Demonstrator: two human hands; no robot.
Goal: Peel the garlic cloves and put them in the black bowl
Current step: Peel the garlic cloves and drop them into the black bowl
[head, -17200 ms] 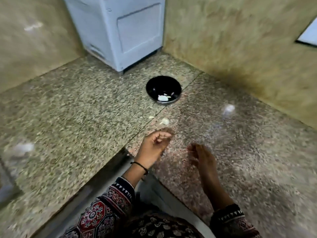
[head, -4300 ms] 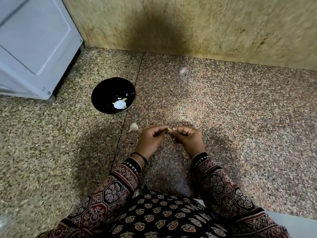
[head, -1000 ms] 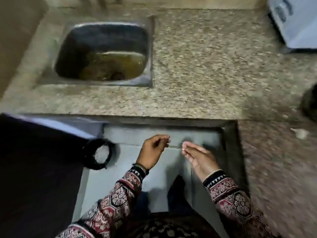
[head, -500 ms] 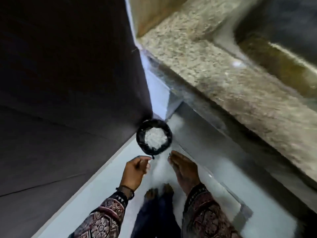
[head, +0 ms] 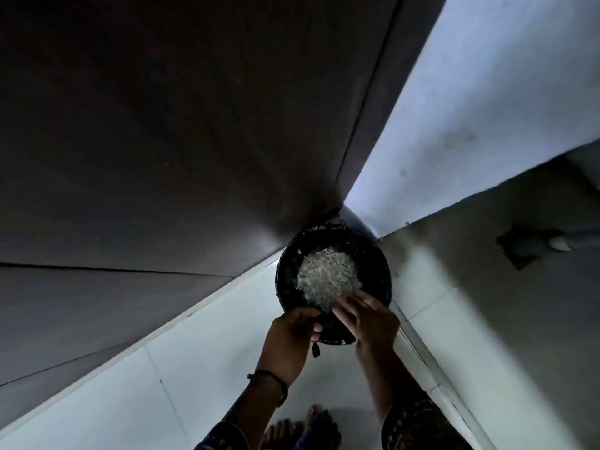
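1. Papery skin may have been pinched in the left hand's (head: 292,332) curled fingers; I could not tell. The right hand's (head: 370,319) fingers lay straight, slightly spread.
2. Both hung over the bin's (head: 283,271) near rim, likely shedding scraps onto the pale peelings (head: 324,277).
3. No garlic cloves or black bowl showed.

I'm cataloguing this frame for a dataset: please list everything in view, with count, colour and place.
bin: one, black, round, on the floor in the corner.
pale scraps: one heap, whitish, inside the bin; too blurred to identify.
floor: pale tiles, lower left to centre.
dark panels: brown-grey, filling the upper left.
wall: one, pale bluish, upper right.
pipe: one, grey, at the right edge.
bracelet: one, dark, on the left wrist.
feet: two, toes showing, at the bottom edge.
left hand: fingers curled at the bin's near rim; unclear whether it holds anything.
right hand: fingers straight, over the bin's near edge.
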